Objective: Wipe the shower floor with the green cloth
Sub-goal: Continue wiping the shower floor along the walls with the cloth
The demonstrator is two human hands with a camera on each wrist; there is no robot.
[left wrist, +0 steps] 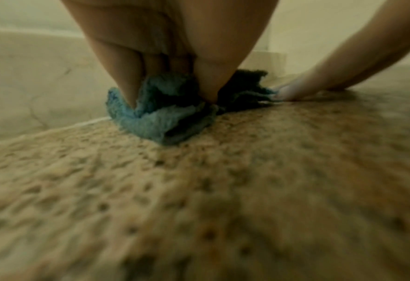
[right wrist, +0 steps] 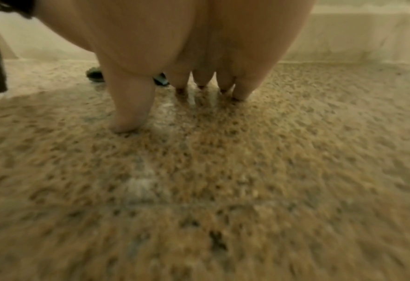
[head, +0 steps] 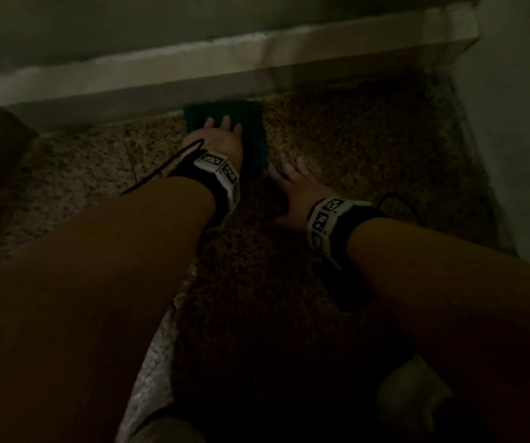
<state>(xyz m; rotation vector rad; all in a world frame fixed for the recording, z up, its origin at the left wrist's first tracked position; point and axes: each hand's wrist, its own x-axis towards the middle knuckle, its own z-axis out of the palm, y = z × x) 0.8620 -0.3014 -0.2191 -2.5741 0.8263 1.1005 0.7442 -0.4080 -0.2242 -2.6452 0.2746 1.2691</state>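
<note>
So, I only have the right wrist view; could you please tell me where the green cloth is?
Observer: The green cloth lies on the speckled shower floor, right against the white kerb.
Operator: Thank you. Which hand is on it?
Observer: The left hand presses down on it, fingers pointing towards the kerb.
Operator: Does the cloth lie flat?
Observer: No. The left wrist view shows it bunched in folds around the fingers.
</note>
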